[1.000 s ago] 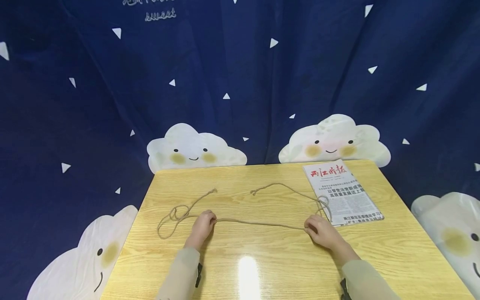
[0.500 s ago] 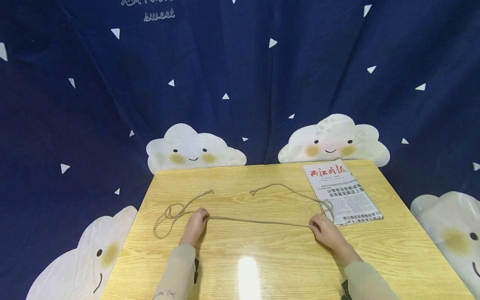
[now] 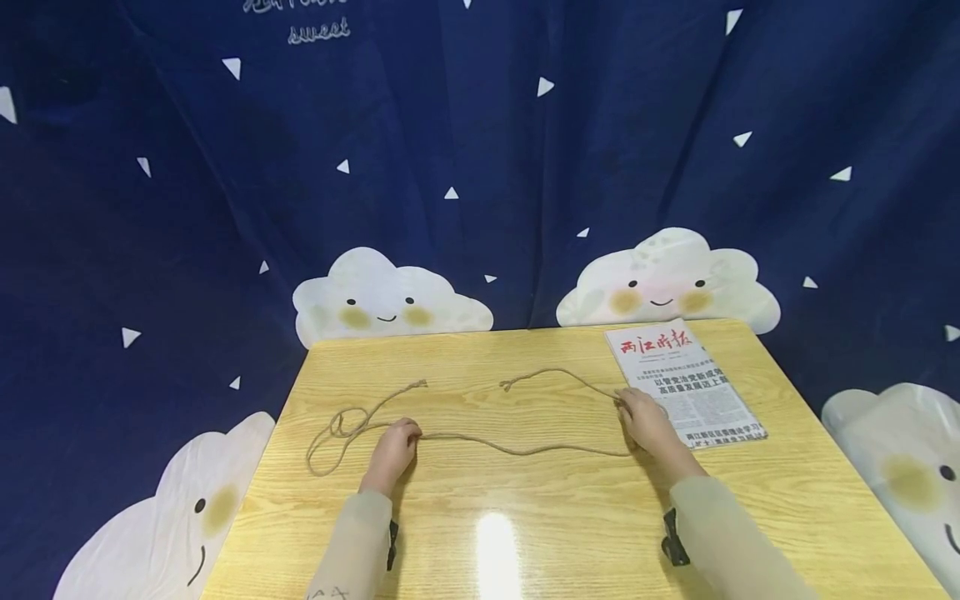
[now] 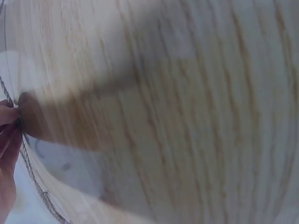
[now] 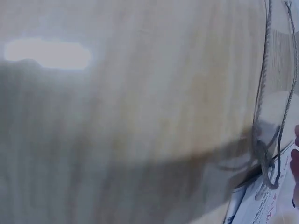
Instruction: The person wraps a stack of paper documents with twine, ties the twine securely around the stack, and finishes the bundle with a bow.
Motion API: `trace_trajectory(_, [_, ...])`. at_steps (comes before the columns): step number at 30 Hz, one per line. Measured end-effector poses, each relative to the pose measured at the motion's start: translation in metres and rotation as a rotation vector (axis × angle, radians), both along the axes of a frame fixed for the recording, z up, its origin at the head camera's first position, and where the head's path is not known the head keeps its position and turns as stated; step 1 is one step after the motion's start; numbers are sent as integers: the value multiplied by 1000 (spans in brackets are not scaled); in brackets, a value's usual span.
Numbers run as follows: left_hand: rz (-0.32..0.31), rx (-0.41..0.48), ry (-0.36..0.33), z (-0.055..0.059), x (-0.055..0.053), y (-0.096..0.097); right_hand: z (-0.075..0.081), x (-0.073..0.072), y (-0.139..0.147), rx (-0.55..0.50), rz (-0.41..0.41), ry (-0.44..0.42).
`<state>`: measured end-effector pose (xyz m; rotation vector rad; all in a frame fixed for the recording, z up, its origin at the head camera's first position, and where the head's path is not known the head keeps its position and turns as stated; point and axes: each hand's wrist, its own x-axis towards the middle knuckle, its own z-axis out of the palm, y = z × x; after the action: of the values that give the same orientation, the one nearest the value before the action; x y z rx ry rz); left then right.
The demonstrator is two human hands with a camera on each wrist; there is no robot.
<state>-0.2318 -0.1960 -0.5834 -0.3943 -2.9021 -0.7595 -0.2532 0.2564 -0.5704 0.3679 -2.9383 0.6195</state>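
A thin tan rope (image 3: pixel 517 452) lies across the table in the head view. Thumb and fingers of my left hand (image 3: pixel 394 454) pinch it left of the middle; the left wrist view shows the pinching hand (image 4: pixel 8 149) at its left edge. Beyond that grip are loose loops (image 3: pixel 347 432) and a knotted end. My right hand (image 3: pixel 648 423) is over the rope's other bundle, at the newspaper's near-left corner, its fingertips by the upper strand. In the right wrist view its fingers (image 5: pixel 295 161) are cut off by the edge, seemingly apart from the rope loops (image 5: pixel 266 158).
A folded newspaper (image 3: pixel 693 383) lies at the table's back right, partly under the right bundle of rope. The wood-grained table (image 3: pixel 555 517) ends at a dark blue curtain (image 3: pixel 495 150) printed with clouds. A bright reflection shows near the front.
My right hand has let go of the lower strand and moved up toward the upper one. The rope between the hands was taut and now sags. My left hand has shifted slightly left.
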Motion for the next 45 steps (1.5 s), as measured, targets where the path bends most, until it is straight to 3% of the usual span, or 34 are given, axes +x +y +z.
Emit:
trace_trajectory(6, [15,27,17,-3,1,0,1,-9,-4,103,-46,-126])
trace_trajectory(12, [21,44,39,-3,2,1,-5,-12,-7,113,-110,-147])
trace_trajectory(15, [28,49,29,-2,3,1,-4,-12,-7,71,-206,-210])
trace_trajectory(22, [33,49,25,-2,3,1,-4,-2,-3,-136,-550,-269])
trace_trajectory(25, [34,50,27,-3,3,1,-5,2,-3,-203,-615,-282])
trace_trajectory(28, [35,47,31,-4,3,1,-3,3,-3,-222,-617,-288])
trace_trajectory(33, [25,31,33,-4,3,1,4,2,-10,-148,-509,-173])
trace_trajectory(35, [19,22,25,-4,4,2,7,2,-14,-129,-386,-99])
trace_trajectory(37, [16,15,22,-3,5,4,10,4,-19,-135,-202,-61])
trace_trajectory(41, [-54,30,29,0,7,13,13,14,-28,-121,193,-131])
trace_trajectory(43, [-116,37,30,1,8,18,13,23,-30,-78,283,-182])
trace_trajectory(45, [-179,27,36,1,9,23,11,31,-30,-7,299,-195])
